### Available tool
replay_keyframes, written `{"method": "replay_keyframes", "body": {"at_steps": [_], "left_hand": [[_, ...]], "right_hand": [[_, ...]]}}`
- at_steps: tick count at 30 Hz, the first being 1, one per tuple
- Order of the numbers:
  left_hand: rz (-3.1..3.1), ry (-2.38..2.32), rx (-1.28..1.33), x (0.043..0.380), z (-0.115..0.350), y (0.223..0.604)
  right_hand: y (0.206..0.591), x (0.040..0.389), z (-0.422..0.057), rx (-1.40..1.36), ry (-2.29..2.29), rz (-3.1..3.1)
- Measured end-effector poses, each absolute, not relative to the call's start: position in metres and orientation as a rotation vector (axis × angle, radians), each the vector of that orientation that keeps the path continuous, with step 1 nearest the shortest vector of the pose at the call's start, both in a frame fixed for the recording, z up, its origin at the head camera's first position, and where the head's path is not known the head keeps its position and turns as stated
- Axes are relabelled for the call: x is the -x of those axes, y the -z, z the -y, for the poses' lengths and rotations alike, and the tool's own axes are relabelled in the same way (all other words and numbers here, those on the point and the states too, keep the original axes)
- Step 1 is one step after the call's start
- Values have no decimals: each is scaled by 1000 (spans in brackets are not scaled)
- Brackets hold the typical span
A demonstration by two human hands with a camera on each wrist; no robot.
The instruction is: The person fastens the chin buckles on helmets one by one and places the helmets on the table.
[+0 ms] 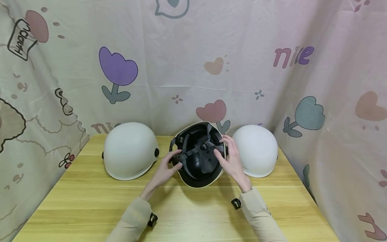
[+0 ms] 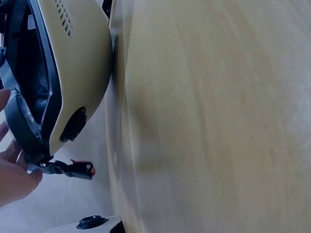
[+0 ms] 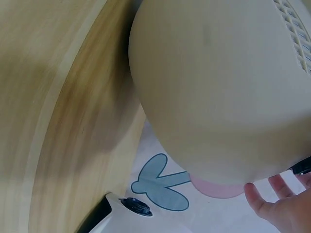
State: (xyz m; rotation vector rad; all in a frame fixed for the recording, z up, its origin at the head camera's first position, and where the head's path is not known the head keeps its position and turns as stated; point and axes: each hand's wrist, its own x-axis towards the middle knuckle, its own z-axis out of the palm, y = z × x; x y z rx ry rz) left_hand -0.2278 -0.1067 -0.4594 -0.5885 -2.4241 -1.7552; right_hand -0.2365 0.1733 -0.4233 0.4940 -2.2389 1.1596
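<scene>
A cream-white helmet (image 1: 199,182) is in the middle in the head view, its black padded inside facing the camera. My left hand (image 1: 168,164) grips its left rim by the dark grey chin strap (image 2: 22,116). A loose strap end with a black buckle (image 2: 80,170) hangs near the left fingers in the left wrist view. On the other side, my right hand (image 1: 231,159) holds the right rim, thumb across the opening and fingers by the shell. The right wrist view shows the smooth outer shell (image 3: 218,87), fingertips at its edge. Whether the helmet touches the table cannot be told.
A second white helmet (image 1: 130,151) stands dome up on the left. Another white helmet (image 1: 256,151) stands on the right, close behind my right hand. All are at the far part of a wooden table (image 1: 193,222), before a patterned curtain (image 1: 169,60).
</scene>
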Motion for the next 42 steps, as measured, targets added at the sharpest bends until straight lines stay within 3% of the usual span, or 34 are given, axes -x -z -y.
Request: {"method": "replay_keyframes", "body": {"at_steps": [19,42], "left_hand": [[2261,1595,485,230,116,455],[2208,1591,436,232,113,452]], "right_hand": [[440,235,-178,-446,-1123,2256],[439,240,-182,-684,-850,2279]]}}
